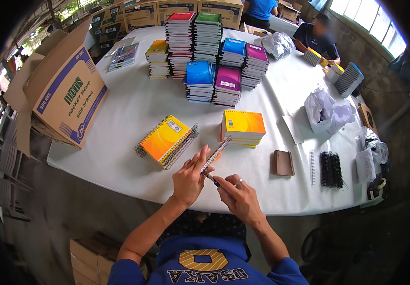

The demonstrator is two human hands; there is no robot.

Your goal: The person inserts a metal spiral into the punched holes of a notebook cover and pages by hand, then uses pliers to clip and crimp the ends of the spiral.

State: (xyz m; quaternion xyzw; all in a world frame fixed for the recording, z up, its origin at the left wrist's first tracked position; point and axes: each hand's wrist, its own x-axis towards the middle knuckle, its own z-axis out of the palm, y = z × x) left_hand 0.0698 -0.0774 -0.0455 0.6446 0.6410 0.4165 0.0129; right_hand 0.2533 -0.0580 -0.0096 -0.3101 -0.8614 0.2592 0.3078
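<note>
left hand point(189, 180) grips a notebook point(218, 156); right hand point(239, 197) clasps pliers point(210, 177) at its seemingly unfinished coil point(216, 152); bound stacks point(208, 40) stand at twelve o'clock.

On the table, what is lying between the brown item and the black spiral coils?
In the head view, one thin spiral coil lies between the brown item and the black spiral coils.

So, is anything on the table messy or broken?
Nothing looks spilled or broken. One loose coil lies apart from the dark coil bundle, a bit odd because the others sit packed together.
</note>
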